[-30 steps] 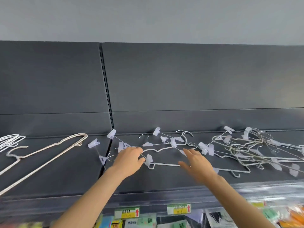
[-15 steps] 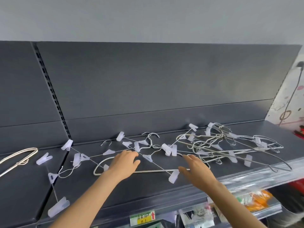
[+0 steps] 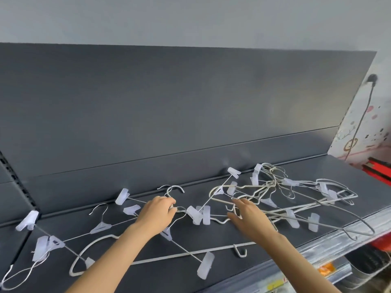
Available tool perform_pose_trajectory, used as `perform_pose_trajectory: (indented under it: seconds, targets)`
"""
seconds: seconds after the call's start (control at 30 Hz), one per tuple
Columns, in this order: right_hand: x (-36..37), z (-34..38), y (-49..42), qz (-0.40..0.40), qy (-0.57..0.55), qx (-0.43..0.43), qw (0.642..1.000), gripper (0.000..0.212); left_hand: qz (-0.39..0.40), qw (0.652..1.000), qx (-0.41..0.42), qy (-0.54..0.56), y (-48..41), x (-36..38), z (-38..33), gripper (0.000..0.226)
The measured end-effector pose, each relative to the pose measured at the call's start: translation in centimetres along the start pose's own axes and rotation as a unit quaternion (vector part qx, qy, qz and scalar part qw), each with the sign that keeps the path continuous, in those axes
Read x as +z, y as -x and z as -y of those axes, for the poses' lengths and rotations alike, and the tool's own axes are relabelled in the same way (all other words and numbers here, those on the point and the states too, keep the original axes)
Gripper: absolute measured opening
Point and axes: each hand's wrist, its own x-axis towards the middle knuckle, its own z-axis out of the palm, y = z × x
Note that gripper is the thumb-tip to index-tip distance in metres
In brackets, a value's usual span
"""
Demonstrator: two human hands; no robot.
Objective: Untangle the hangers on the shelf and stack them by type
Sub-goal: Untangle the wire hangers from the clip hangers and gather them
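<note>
A tangle of wire hangers (image 3: 281,199) with pale plastic clips lies on the dark grey shelf (image 3: 330,172), thickest at the right. More clip hangers (image 3: 101,226) spread loosely toward the left. A plain white hanger (image 3: 184,253) lies flat near the front edge, under my arms. My left hand (image 3: 157,214) has its fingers curled round a hanger's wire neck just below its hook (image 3: 174,190). My right hand (image 3: 249,215) is spread, fingers straight, reaching onto the wires at the tangle's left side.
The shelf's back panel (image 3: 169,106) rises right behind the hangers. A slotted upright (image 3: 14,176) marks the shelf's left joint. Lower shelves with price labels (image 3: 275,285) and goods sit under the front edge. A patterned wall with a cable (image 3: 359,123) stands at the right.
The view has swung right, so the left shelf bay has dropped out of sight. My left hand has closed round a hanger's neck. My right hand has reached further into the tangle.
</note>
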Motion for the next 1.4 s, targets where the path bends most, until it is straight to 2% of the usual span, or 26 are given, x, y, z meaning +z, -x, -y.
perform_pose_trajectory:
  seconds: [0.27,0.43,0.7,0.83,0.97,1.13,1.3,1.4]
  targets:
    - [-1.7,-5.9,-1.7,-0.010,-0.006,0.051,0.999,0.042,0.003,0.998,0.064,0.028,-4.7,2.2,-5.5,0.030]
    - [-3.3,-11.5,-2.1,-0.020,0.000,0.059,0.998,0.032,0.003,0.994,0.099,0.041,-7.1,4.2,-10.9,0.030]
    - [-7.2,-22.1,-3.9,-0.020,0.025,0.091,0.995,0.031,-0.009,0.995,0.092,0.044,-12.0,8.3,-19.6,0.031]
    - [-7.4,-25.5,-6.0,0.009,0.040,0.062,0.997,0.027,0.008,0.998,0.064,0.021,-13.8,10.4,-22.6,0.031]
    - [-7.2,-26.7,-8.4,0.035,0.036,0.051,0.997,0.030,0.035,0.999,0.036,-0.001,-15.1,11.8,-24.5,0.034]
    - [-5.8,-26.3,-10.3,0.065,0.012,0.033,0.997,0.026,0.044,0.998,0.003,-0.052,-16.0,12.5,-26.0,0.027]
    - [-5.4,-26.3,-10.7,0.026,-0.030,0.023,0.999,0.031,0.032,0.998,0.011,-0.051,-15.8,11.9,-26.3,0.018]
    - [-6.5,-26.2,-10.8,-0.003,-0.094,0.013,0.996,0.028,0.012,1.000,0.021,0.001,-15.5,10.5,-25.5,0.017]
